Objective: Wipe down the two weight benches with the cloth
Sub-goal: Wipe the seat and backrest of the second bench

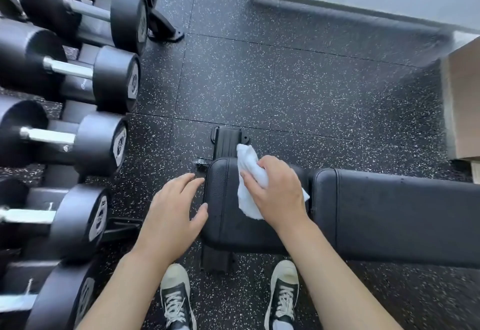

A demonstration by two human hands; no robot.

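White cloth (249,171) bunched in R hand (279,189) fingers atop bench seat pad (226,215); L hand (171,210) fingers loose, empty.

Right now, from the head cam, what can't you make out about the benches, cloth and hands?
- Second weight bench: none in the head view.
- Long black padded bench back: cut off by the right edge.
- Black padded seat: the part under the crumpled white cloth and the right hand is hidden.
- Left hand: contact with the seat's edge is unclear.
- Black round dumbbells: end-cap numbers blurred.
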